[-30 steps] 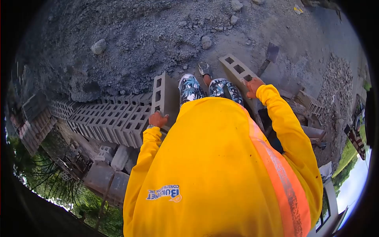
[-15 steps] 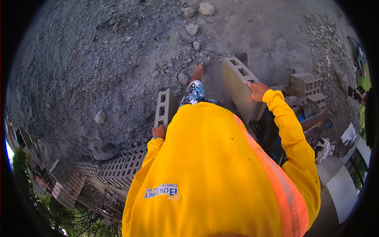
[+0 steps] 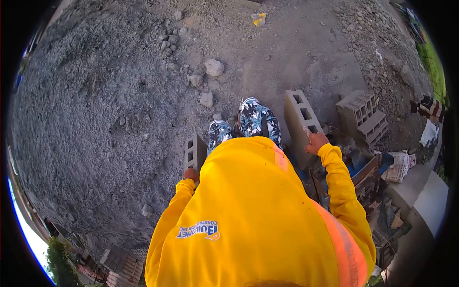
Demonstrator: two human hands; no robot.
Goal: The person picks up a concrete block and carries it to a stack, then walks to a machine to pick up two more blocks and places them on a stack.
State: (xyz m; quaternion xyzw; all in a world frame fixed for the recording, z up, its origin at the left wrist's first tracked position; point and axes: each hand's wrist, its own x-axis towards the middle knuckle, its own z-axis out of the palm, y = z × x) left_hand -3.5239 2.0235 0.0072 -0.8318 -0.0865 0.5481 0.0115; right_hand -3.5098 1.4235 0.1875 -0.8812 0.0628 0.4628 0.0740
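My left hand [image 3: 192,175] grips the near end of a grey concrete block [image 3: 197,146], which hangs at my left side with its row of hollow cells facing up. At my right side, my right hand [image 3: 315,142] is closed on the near end of a second concrete block [image 3: 295,124], also with its open cells upward. The fingers of both hands are partly hidden inside the blocks. My legs in patterned shorts [image 3: 260,122] are between the two blocks.
Grey gravel [image 3: 110,95] slopes along the left, with loose rocks [image 3: 214,68] ahead. Stacked concrete blocks [image 3: 364,115] stand at right, near rusty metal machinery [image 3: 366,170] and a paper sack [image 3: 398,166]. A yellow-and-white scrap [image 3: 258,19] lies farther ahead.
I have walked forward, carrying both blocks. The rocks have shifted in view, the block rows at lower left have mostly left view, and a yellow-and-white scrap has appeared ahead.
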